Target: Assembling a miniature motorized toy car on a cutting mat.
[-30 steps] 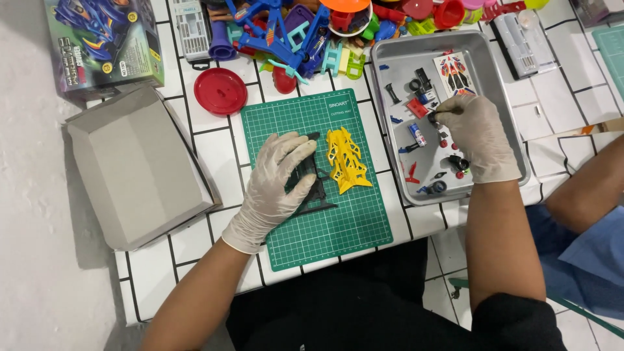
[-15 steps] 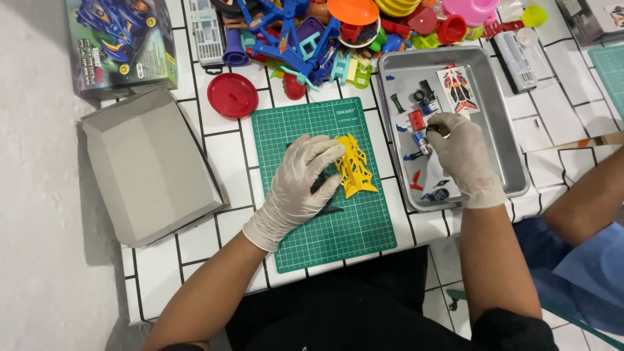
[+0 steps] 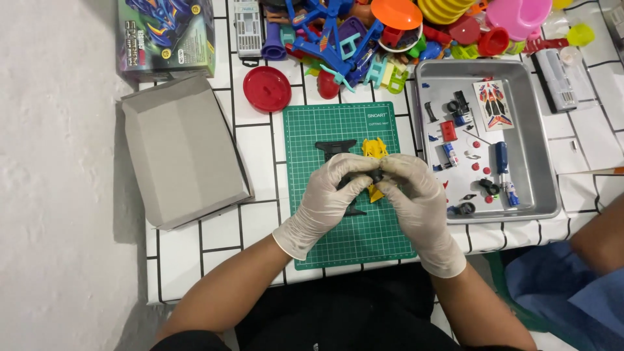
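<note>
Both my gloved hands meet over the middle of the green mat point(image 3: 338, 221). My left hand point(image 3: 331, 195) and right hand point(image 3: 413, 195) pinch one small black part point(image 3: 376, 175) between their fingertips, right where they touch; I cannot make out what kind of part it is. Beneath them lie the black chassis point(image 3: 335, 148), showing at 11 o'clock from my hands, and the yellow frame point(image 3: 374, 148) at 12 o'clock, half hidden by my fingers.

As far as I can judge, the build is early. The chassis and frame lie separate on the mat, nothing visibly mounted on either. The metal tray point(image 3: 539, 169) at 3 o'clock holds plenty of loose pieces: a sticker sheet point(image 3: 492, 104), a blue screwdriver point(image 3: 502, 158), a red block point(image 3: 448, 130), small black rings and red dots. So most fitting appears left to do.

The open grey box point(image 3: 182, 149) sits at 9 o'clock, the kit's printed box point(image 3: 166, 32) at 10 o'clock, a red lid point(image 3: 267, 89) at 11 o'clock, and a heap of toys point(image 3: 364, 45) along the far edge.
</note>
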